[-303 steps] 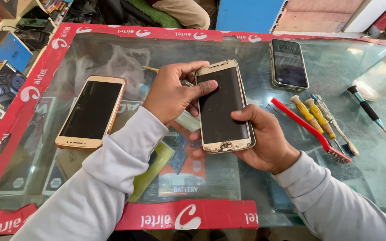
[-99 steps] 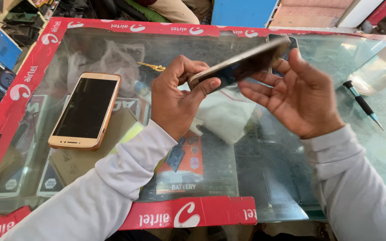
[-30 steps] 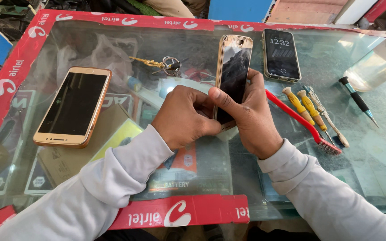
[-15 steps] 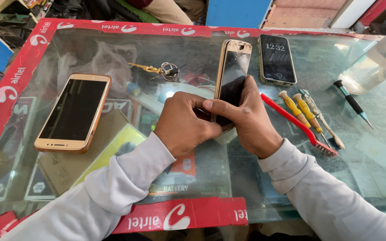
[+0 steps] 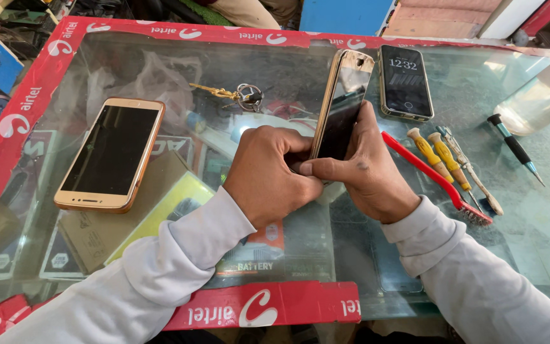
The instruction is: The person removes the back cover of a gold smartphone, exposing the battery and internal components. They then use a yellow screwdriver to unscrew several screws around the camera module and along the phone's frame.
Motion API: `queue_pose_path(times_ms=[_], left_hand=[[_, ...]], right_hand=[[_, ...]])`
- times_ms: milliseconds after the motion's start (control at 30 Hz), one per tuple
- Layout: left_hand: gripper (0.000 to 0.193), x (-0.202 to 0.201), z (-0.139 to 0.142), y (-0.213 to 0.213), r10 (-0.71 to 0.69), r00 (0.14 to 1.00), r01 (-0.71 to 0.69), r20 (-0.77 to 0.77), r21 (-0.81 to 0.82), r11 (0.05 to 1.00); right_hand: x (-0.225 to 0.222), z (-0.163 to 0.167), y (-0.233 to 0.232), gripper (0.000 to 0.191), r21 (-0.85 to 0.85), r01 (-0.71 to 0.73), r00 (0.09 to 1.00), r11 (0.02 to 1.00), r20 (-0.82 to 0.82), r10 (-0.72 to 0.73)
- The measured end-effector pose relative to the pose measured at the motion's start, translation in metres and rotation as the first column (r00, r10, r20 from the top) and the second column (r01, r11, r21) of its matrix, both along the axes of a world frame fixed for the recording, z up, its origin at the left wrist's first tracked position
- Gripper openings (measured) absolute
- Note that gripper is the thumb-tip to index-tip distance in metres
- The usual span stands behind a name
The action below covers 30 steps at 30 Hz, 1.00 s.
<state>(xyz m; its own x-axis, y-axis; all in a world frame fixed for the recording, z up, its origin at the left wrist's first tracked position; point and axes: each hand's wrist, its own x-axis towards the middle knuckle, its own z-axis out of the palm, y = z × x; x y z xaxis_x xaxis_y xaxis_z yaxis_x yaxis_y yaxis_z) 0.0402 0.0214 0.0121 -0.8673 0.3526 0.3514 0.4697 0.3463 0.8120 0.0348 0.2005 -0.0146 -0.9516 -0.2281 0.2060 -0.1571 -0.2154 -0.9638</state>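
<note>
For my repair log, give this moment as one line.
left hand: grips phone base | right hand: grips phone side | phone: tilted on edge | brush, screwdrivers: right, untouched

Three phones (image 5: 342, 108) (image 5: 112, 153) (image 5: 405, 81) (one held), two yellow-handled screwdrivers (image 5: 429, 151) (image 5: 445, 153), one red brush (image 5: 437, 179), one black screwdriver (image 5: 514, 148)

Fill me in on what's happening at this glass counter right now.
A person in white sleeves grips a gold-edged phone with both hands, its lower end clasped between the left hand and right hand, the top tilted away over the glass counter. A second gold phone lies to the left, a lit dark phone to the right, beside a red brush and yellow-handled screwdrivers.
</note>
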Motion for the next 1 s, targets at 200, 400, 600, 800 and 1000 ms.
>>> queue_pose_path(times_ms=[200,400,600,800,1000], left_hand=[[0.018,0.004,0.003,0.003,0.017,1.0,-0.017,0.004,-0.016,1.0],[0.028,-0.006,0.0,-0.002,-0.087,0.996,0.087,-0.006,0.096,0.992],[0.035,-0.018,0.004,-0.009,-0.199,0.969,0.173,0.146,0.174,0.969],[0.024,-0.002,0.007,-0.001,-0.028,0.999,0.029,-0.03,0.035,0.999],[0.027,0.005,0.011,0.007,0.059,0.98,-0.059,-0.192,0.007,0.998]], right_hand=[[-0.007,-0.006,0.007,0.065,-0.013,-0.028,0.999,1.0,0.039,0.028],[-0.011,-0.009,0.012,0.052,-0.188,-0.06,0.989,0.98,0.124,0.085],[-0.012,-0.003,0.015,0.049,-0.246,-0.143,0.969,0.959,0.162,0.186],[-0.017,-0.013,0.013,0.055,-0.259,-0.179,0.971,0.949,0.11,0.213],[-0.019,-0.018,0.015,0.059,-0.284,-0.253,0.955,0.925,0.083,0.286]])
